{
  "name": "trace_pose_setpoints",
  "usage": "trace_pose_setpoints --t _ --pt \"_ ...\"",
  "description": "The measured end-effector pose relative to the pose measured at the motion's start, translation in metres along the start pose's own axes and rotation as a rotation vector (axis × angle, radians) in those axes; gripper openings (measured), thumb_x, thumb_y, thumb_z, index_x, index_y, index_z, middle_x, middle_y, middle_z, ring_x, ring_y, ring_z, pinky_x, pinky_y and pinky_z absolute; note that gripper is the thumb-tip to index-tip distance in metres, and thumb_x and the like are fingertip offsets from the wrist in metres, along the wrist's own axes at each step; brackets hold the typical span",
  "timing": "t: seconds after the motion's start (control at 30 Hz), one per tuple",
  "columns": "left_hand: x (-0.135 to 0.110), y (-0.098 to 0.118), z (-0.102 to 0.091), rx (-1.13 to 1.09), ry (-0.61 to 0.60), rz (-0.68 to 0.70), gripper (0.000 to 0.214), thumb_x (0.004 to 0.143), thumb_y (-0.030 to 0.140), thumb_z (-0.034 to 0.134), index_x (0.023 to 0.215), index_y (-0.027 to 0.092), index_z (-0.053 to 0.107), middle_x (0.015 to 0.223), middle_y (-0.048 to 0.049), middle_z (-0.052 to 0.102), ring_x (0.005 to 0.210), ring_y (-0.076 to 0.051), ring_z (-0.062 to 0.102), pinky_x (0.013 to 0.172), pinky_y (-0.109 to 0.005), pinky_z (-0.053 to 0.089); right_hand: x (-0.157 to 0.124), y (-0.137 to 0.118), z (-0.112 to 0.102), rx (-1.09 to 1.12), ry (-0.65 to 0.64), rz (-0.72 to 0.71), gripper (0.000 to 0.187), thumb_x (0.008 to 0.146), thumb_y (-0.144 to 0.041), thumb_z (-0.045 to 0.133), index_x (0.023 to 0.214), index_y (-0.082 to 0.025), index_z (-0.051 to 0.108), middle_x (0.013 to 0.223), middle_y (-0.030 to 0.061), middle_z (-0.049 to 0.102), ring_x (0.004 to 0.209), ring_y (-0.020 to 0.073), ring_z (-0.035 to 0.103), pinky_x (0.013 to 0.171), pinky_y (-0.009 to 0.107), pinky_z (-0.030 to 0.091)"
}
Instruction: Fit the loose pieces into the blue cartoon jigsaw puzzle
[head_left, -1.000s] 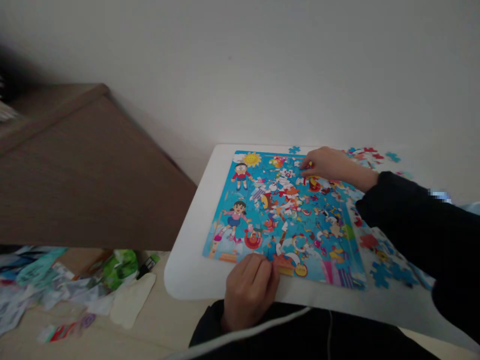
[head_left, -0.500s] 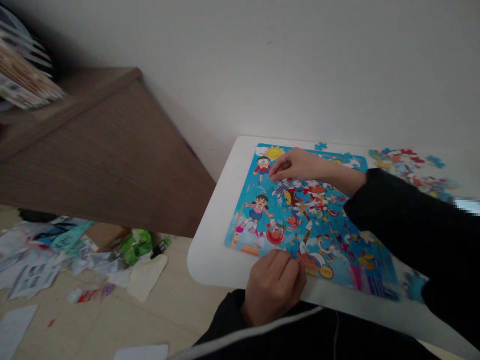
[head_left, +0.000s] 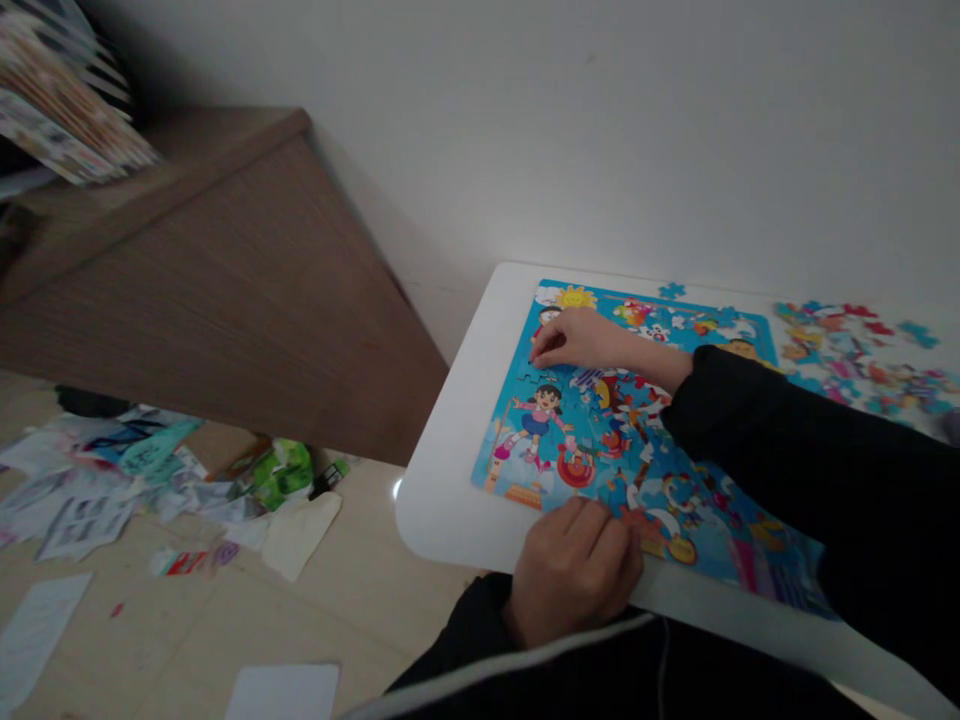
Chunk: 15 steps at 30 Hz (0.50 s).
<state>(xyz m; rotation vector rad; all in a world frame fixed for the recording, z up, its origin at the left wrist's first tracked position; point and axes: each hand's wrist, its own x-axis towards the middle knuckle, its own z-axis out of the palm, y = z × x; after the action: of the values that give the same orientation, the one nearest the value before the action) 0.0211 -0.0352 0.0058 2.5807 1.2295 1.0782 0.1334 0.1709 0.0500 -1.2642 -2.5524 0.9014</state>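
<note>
A colourful cartoon jigsaw puzzle (head_left: 536,425) lies on the white table (head_left: 442,480), blue in its background, with a sun at its far left corner and a girl figure below. My right hand (head_left: 576,340) reaches over its left part, covering much of a red-clad figure. Its thumb and fingertips are pinched together at the puzzle surface, and whatever is between them is hidden. At the near edge of the puzzle rests my left hand (head_left: 576,560), curled into a fist. Its fingertips face away from view, so I cannot tell whether it holds anything.
Loose puzzle pieces (head_left: 862,360) are spread on the table at the right, and a blue piece (head_left: 672,290) sits beyond the far edge. A brown wooden cabinet (head_left: 247,290) with books (head_left: 71,105) stands left. Papers and wrappers (head_left: 172,475) litter the floor.
My view has shifted slightly, so the table appears further right. My right hand has moved a little nearer the puzzle's left edge, still pinched. My left hand stays curled at the near edge.
</note>
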Motion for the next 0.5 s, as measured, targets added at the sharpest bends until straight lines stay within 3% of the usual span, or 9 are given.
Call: trace_pose_setpoints --t 0.5 --pt "0.001 0.000 0.000 -0.003 0.012 0.010 0.026 0.084 0.014 0.047 0.058 0.016 0.051 0.055 -0.0008 0.051 0.054 -0.012 0.047 0.048 -0.024 0.037 -0.009 -0.010 0.003 -0.119 0.025 -0.050 0.018 0.073 -0.026 0.061 0.085 -0.015 0.070 0.082 0.0046 0.070 0.071 0.0127 0.061 0.065 0.022 0.043"
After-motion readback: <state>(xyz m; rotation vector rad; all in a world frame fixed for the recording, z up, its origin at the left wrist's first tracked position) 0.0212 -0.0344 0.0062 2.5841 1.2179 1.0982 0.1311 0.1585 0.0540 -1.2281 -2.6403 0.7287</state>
